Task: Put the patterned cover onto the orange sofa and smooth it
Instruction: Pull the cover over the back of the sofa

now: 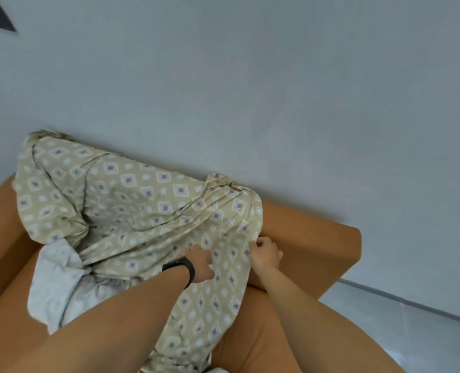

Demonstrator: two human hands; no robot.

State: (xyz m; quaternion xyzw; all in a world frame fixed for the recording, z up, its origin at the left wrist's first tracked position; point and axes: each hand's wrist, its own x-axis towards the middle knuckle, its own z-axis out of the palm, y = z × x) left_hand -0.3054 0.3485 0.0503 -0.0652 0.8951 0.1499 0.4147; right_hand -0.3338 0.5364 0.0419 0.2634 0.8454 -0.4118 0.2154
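now both arms reach forward; my left hand [200, 262] lies flat, fingers relaxed, on the patterned cover [142, 205], right hand [266, 254] fingers pinching its edge over the orange sofa [317, 243].

An orange sofa [312, 238] stands against a pale grey wall [250, 76], seen from above at a tilt. Its smooth upholstery shows at the right arm, at the left arm and on part of the seat near the bottom right. Lying directly on it is a beige patterned cover [142, 205], printed with diamonds and small circles. The cover is draped over the backrest and runs down across the seat in loose, rumpled folds. At the left, its plain whitish underside [53, 281] is turned up and bunched on the seat.
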